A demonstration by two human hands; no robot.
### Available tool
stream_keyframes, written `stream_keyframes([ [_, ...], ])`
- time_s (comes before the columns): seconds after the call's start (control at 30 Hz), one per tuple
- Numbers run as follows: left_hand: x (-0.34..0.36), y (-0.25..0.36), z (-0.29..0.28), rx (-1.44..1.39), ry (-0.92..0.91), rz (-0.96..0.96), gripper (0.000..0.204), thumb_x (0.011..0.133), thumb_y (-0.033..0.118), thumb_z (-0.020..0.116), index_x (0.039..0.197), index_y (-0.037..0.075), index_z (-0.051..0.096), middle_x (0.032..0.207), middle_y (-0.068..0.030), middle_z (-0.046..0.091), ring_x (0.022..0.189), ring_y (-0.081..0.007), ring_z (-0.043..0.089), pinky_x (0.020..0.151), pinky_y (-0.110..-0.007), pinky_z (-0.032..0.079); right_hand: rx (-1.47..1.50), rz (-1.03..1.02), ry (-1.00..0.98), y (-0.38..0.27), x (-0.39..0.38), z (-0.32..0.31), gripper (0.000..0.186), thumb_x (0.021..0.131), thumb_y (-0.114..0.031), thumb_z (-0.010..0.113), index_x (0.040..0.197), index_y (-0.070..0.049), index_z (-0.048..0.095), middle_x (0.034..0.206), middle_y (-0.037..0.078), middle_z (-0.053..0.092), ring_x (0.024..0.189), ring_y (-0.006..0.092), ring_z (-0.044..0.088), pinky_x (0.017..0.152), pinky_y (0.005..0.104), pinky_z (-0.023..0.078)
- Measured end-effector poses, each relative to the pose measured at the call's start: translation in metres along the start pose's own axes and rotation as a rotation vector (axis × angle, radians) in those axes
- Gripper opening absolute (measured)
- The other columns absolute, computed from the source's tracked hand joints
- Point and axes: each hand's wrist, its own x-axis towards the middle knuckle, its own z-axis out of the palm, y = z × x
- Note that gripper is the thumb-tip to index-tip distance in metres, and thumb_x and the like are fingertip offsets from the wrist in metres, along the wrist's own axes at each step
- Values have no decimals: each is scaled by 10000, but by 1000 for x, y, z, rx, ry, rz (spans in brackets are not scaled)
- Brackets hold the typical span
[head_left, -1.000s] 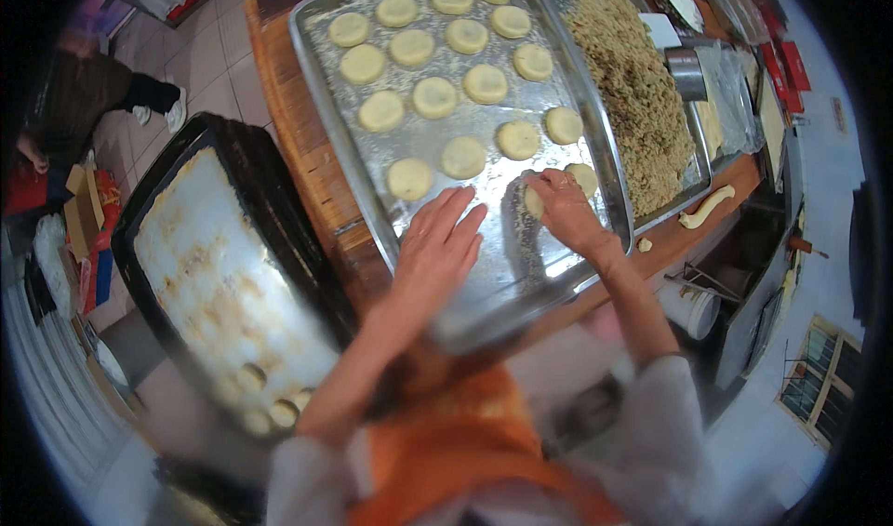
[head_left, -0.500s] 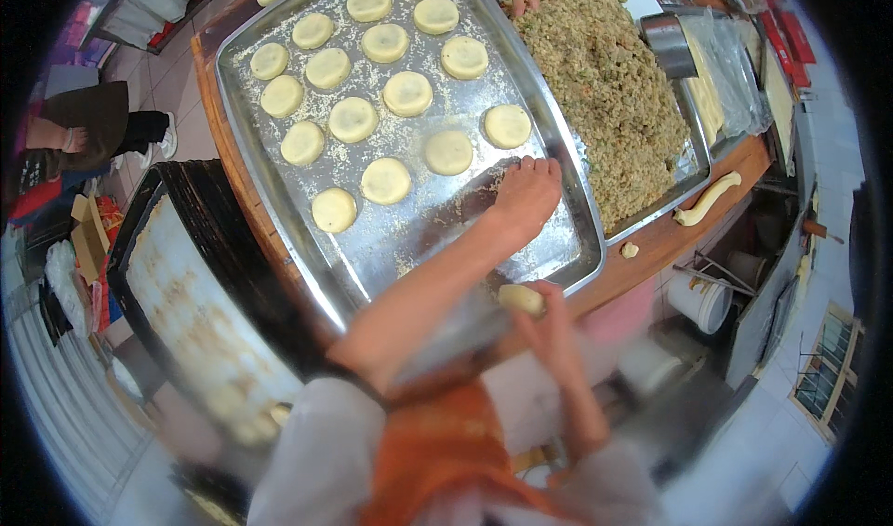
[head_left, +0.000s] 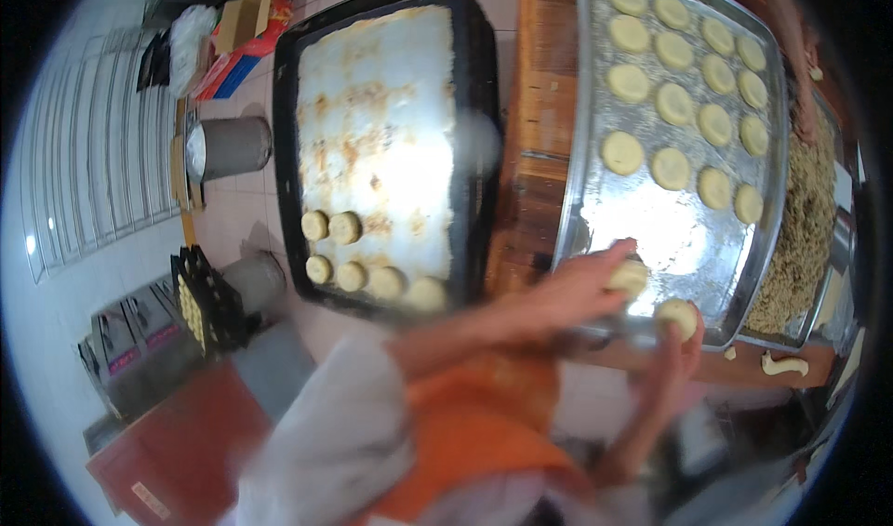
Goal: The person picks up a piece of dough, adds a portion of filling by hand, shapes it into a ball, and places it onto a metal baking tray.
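Observation:
My left hand (head_left: 584, 282) is over the near end of a shiny metal tray (head_left: 595, 212), its fingers closed on a round, pale filled dough cake (head_left: 631, 279). To its right, my right hand (head_left: 686, 349) grips a second dough cake (head_left: 676, 318) at the tray's near edge. Both hands are slightly blurred. Several more flattened round dough cakes (head_left: 670, 168) sit in rows on the flour-dusted tray.
Left of the wooden table (head_left: 539, 145), a stack of dark-rimmed baking trays (head_left: 372, 145) carries several dough cakes (head_left: 345, 227) at its near end. A mound of crumbly filling (head_left: 791, 266) lies at right, beside another person's hand (head_left: 806, 121). A dough strip (head_left: 784, 365) rests on the table.
The view has swung left, bringing the baking trays to the middle. My left hand, earlier over the tray with its fingers down, now holds a dough cake. My right hand still holds its own.

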Motion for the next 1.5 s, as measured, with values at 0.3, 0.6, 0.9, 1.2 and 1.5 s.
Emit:
stream_keyframes([
  [0.3,-154,-154,-156,577,807,136,422,715,-22,618,1123,72,567,1113,-145,576,1028,-356,552,886,-407,466,-850,-260,-747,59,-41,198,394,826,-2,602,1206,-32,499,1150,157,571,1063,297,558,889,351,464],
  [0.6,-210,-216,-157,721,661,213,383,706,86,693,1071,44,584,1215,-111,530,1166,-307,471,1013,-433,368,-1335,-993,-893,148,-50,248,483,712,-132,730,1145,-45,534,1178,113,498,1124,312,463,974,448,371],
  [0.9,-168,-211,-182,739,459,117,556,748,213,693,1257,90,505,1278,-117,479,1256,-300,384,1028,-427,313,-1473,-894,-750,164,-53,289,621,646,-156,777,1192,-32,507,1232,148,457,1150,339,433,940,445,360],
  [1.2,-172,-210,-180,767,485,145,633,679,160,754,1254,72,504,1309,-136,468,1210,-333,439,980,-441,369,-1280,-941,-759,141,-44,272,523,733,-280,727,1170,-60,539,1205,130,504,1134,319,459,944,457,359],
  [1.5,-69,-80,-154,590,619,399,372,807,22,620,1173,12,555,1280,-163,500,1201,-340,461,1006,-407,379,-1279,-936,-56,-17,135,117,583,744,43,549,1309,-12,416,1305,237,432,1227,395,393,1039,456,317],
])
